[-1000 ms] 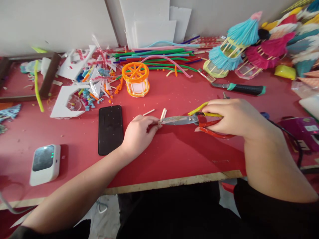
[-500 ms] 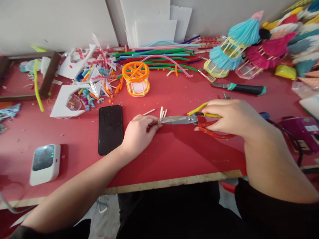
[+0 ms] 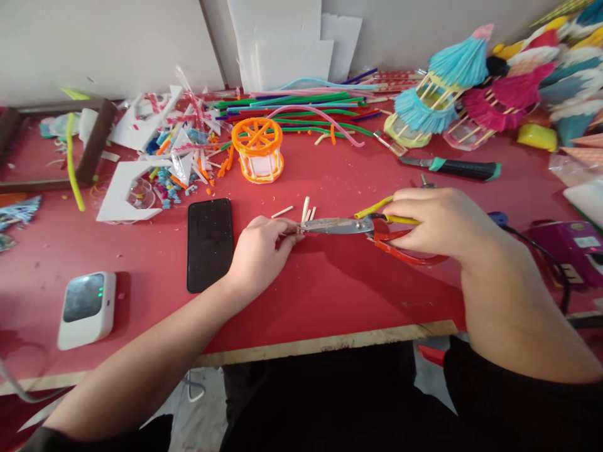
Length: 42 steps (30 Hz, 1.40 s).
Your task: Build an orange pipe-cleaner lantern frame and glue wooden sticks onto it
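Observation:
My right hand (image 3: 433, 220) is wrapped round a pair of scissors (image 3: 336, 226) with one yellow and one red handle. The blades point left and lie nearly together, their tips at the fingertips of my left hand (image 3: 259, 251). Thumb and fingers of that hand pinch a small pale stick, mostly hidden by the fingers and blade tips. Just beyond the tips are several short cut sticks (image 3: 306, 207), and one more short stick (image 3: 281, 211) lies a little to the left.
A black phone (image 3: 210, 245) lies left of my left hand, with a white device (image 3: 87, 311) farther left. Behind stand an orange wheel-topped model (image 3: 257, 150) and a blue-roofed model (image 3: 431, 88). A utility knife (image 3: 464, 168) lies beyond my right hand; coloured pipe cleaners (image 3: 301, 103) line the back.

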Tool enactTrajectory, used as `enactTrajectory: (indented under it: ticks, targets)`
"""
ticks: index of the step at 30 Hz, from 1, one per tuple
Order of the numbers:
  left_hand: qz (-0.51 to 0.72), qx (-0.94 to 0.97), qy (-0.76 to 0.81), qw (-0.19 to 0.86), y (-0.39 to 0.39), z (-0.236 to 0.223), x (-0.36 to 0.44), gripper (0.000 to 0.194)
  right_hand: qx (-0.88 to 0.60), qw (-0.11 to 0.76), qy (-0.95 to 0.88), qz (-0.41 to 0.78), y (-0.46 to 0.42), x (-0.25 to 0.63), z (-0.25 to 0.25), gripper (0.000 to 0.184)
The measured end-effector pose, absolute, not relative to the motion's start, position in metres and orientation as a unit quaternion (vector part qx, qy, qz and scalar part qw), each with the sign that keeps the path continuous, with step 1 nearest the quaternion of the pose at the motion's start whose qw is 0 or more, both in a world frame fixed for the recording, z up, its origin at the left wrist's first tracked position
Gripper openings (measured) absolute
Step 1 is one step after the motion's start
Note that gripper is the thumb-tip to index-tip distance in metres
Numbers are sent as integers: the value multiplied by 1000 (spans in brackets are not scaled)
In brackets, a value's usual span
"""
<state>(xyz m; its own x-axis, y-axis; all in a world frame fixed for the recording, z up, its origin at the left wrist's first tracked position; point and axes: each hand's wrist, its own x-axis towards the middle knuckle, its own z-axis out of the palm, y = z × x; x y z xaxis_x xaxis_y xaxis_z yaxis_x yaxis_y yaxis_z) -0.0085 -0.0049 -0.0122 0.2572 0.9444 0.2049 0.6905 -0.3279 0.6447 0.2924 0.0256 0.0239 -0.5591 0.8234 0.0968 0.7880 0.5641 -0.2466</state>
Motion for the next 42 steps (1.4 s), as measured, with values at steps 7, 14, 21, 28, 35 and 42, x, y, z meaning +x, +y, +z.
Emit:
enactTrajectory:
  ticks: [7, 14, 21, 28, 35, 42]
  targets:
    - [263, 788, 549, 96, 11, -1, -27, 21, -505, 185, -835, 118, 30, 289, 34, 35]
    - [198, 812, 543, 73, 17, -8, -25, 27, -505, 259, -811, 141, 31, 284, 24, 50]
    - [421, 671, 533, 298, 4, 10, -16, 26, -460, 238, -840, 165, 25, 273, 17, 44]
    - [460, 584, 543, 391, 1, 8, -12, 14, -450, 228, -847, 166, 19, 260, 13, 33]
    - [441, 627, 525, 371, -3, 5, -9, 4, -443, 238, -854, 134, 16, 258, 14, 24]
    - [449, 667, 478, 355, -11, 4, -4, 14, -429, 228, -857, 171, 8, 247, 12, 29]
